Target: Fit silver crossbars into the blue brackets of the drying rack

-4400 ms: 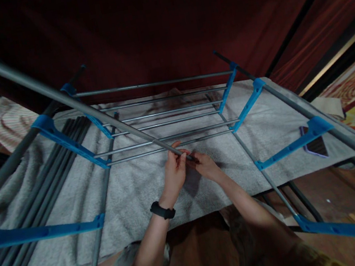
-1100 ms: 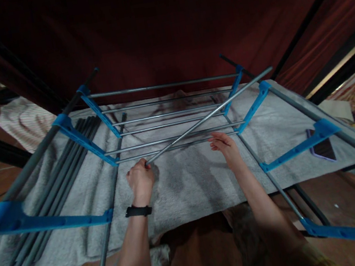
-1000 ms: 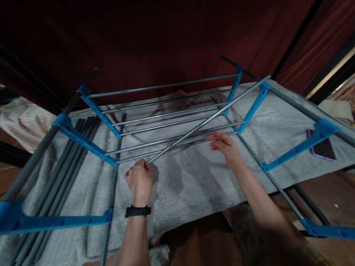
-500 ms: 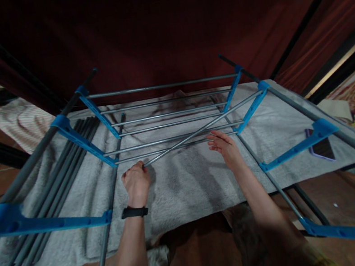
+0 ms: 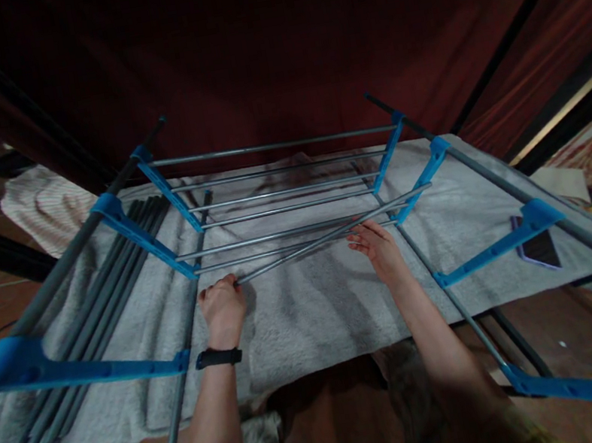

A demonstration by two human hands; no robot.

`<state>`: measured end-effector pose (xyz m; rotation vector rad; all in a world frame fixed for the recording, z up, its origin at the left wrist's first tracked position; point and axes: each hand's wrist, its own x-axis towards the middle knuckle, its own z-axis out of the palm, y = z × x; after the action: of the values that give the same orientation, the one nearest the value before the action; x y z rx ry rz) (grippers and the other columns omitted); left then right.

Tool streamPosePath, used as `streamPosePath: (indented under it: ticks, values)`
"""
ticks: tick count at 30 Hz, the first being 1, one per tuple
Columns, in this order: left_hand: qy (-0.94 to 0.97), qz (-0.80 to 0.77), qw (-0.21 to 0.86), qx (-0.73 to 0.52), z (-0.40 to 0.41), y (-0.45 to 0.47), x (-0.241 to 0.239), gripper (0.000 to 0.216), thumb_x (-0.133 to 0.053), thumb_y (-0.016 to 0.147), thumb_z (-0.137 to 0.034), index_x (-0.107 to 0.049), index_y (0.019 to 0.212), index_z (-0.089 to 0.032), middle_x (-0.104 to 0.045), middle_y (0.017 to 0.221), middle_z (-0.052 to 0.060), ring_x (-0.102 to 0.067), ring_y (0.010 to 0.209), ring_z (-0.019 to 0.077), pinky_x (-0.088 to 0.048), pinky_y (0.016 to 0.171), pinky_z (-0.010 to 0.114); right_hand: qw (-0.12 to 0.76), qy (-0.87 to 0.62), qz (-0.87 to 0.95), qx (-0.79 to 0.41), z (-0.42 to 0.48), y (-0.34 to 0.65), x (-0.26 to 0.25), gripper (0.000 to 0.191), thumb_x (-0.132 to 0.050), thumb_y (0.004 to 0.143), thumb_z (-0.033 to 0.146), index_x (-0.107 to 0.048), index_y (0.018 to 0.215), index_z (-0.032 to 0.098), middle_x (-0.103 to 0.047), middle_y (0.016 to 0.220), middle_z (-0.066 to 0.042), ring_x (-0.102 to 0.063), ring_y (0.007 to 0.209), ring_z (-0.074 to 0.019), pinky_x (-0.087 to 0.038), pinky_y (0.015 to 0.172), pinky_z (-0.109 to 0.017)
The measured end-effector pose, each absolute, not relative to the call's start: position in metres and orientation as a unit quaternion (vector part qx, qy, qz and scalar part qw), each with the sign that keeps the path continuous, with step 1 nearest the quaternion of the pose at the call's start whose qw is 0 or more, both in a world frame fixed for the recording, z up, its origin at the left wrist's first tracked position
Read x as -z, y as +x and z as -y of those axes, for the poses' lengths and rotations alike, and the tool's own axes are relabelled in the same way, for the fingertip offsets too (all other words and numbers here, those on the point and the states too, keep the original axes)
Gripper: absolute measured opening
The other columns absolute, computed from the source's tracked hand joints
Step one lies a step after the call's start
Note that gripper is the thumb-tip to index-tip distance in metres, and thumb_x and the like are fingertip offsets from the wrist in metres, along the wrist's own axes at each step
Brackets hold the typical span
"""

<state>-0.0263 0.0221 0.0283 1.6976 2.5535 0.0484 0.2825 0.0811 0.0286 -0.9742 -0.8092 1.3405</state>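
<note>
My left hand (image 5: pixel 224 309), with a black band on its wrist, is closed round the near left end of a thin grey metal rod (image 5: pixel 301 252). The rod slants up to the right, and its far end lies across a blue bracket (image 5: pixel 420 184). Beside the rod's middle is my right hand (image 5: pixel 374 246), fingers apart and curved; whether they touch the rod I cannot tell. Both hands are within a frame of grey tubes and blue brackets that looks like a drying rack. Several thin crossbars (image 5: pixel 276 237) span its far part.
A grey blanket (image 5: pixel 313 318) lies under the frame. Several loose grey tubes (image 5: pixel 99 309) rest on it at the left. A phone (image 5: pixel 538 246) lies at the right. Dark red cloth (image 5: pixel 255 53) hangs behind, and a striped cloth (image 5: pixel 49 204) is at the far left.
The rod's far end has dropped from the top of the right blue bracket and shifted left. My left hand has moved slightly left and down with the rod; my right hand is nearly still.
</note>
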Motion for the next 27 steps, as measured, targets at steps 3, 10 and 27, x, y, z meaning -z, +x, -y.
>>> streamPosePath:
  ticks: [3, 10, 27]
  values:
    - [0.55, -0.835, 0.038, -0.013, -0.022, -0.027, -0.029, 0.032, -0.044, 0.088, -0.022, -0.068, 0.108, -0.019, -0.072, 0.094, 0.015, -0.064, 0.101, 0.0306, -0.04, 0.091, 0.039, 0.606, -0.429, 0.346, -0.573, -0.082, 0.282, -0.029, 0.032, -0.077, 0.068, 0.038, -0.068, 0.095, 0.024, -0.072, 0.087, 0.0, -0.069, 0.077, -0.0162, -0.056, 0.07, -0.03]
    - [0.54, -0.84, 0.057, -0.009, -0.022, -0.027, -0.037, 0.03, -0.046, 0.086, -0.021, -0.07, 0.104, -0.019, -0.072, 0.09, 0.015, -0.064, 0.101, 0.0308, -0.039, 0.091, 0.04, 0.619, -0.449, 0.312, -0.564, -0.086, 0.287, -0.02, 0.027, -0.076, 0.071, 0.04, -0.067, 0.089, 0.023, -0.069, 0.075, 0.0, -0.068, 0.071, -0.0157, -0.057, 0.07, -0.03]
    - [0.543, -0.837, 0.069, -0.008, -0.023, -0.027, -0.04, 0.03, -0.046, 0.086, -0.023, -0.069, 0.105, -0.019, -0.072, 0.091, 0.014, -0.065, 0.101, 0.0296, -0.035, 0.098, 0.041, 0.612, -0.457, 0.273, -0.585, -0.088, 0.295, -0.005, 0.016, -0.075, 0.073, 0.035, -0.067, 0.08, 0.024, -0.075, 0.085, -0.003, -0.07, 0.081, -0.0184, -0.06, 0.075, -0.034]
